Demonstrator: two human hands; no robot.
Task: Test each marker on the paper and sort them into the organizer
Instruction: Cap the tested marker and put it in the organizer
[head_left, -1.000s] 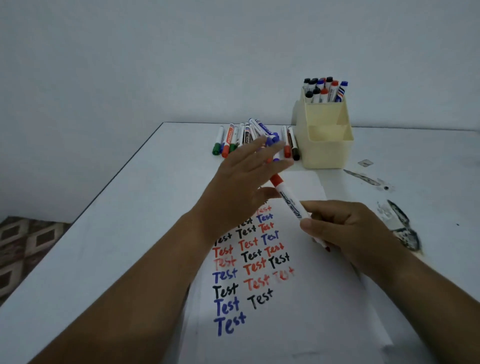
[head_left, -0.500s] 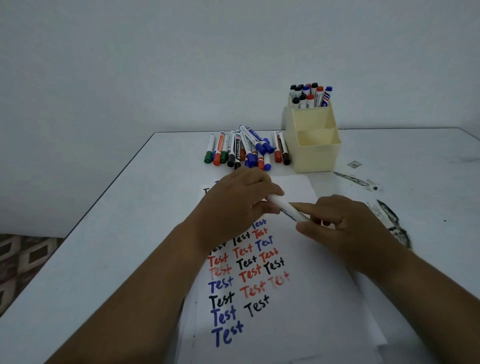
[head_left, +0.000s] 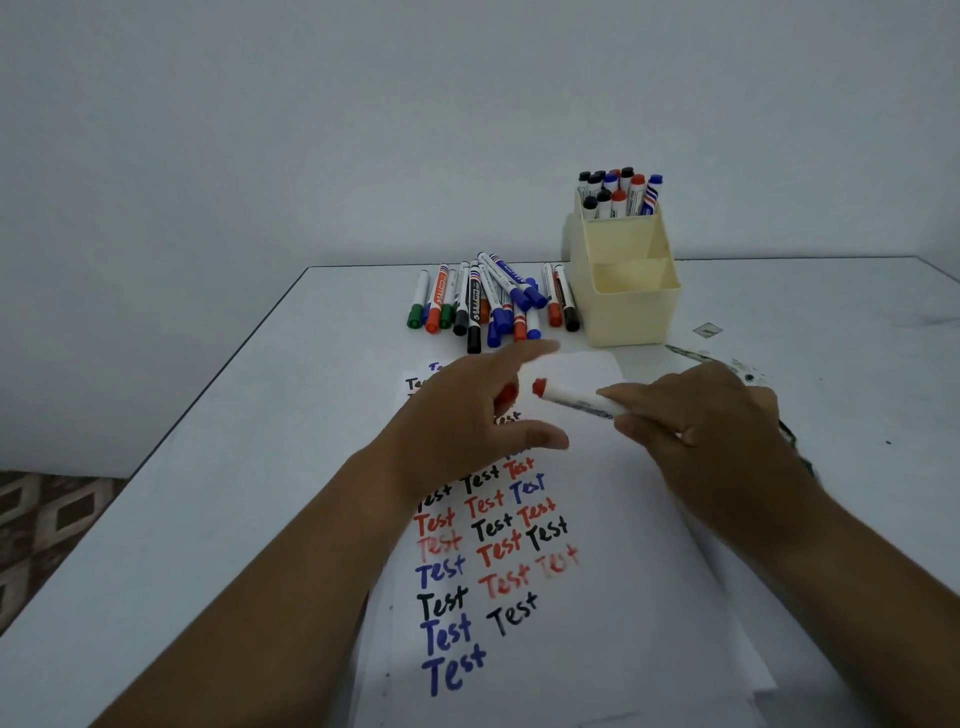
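The red marker (head_left: 576, 399) is gripped by the right hand (head_left: 696, 421) above the paper (head_left: 597, 649); a red cap (head_left: 506, 395) is pinched in the left hand (head_left: 462, 421). One cream organizer (head_left: 623, 301) is seen on the white table (head_left: 208, 467), against a plain wall (head_left: 311, 130).

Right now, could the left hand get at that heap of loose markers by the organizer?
Probably yes: the left hand hovers over the paper just short of the loose markers, with nothing between them.
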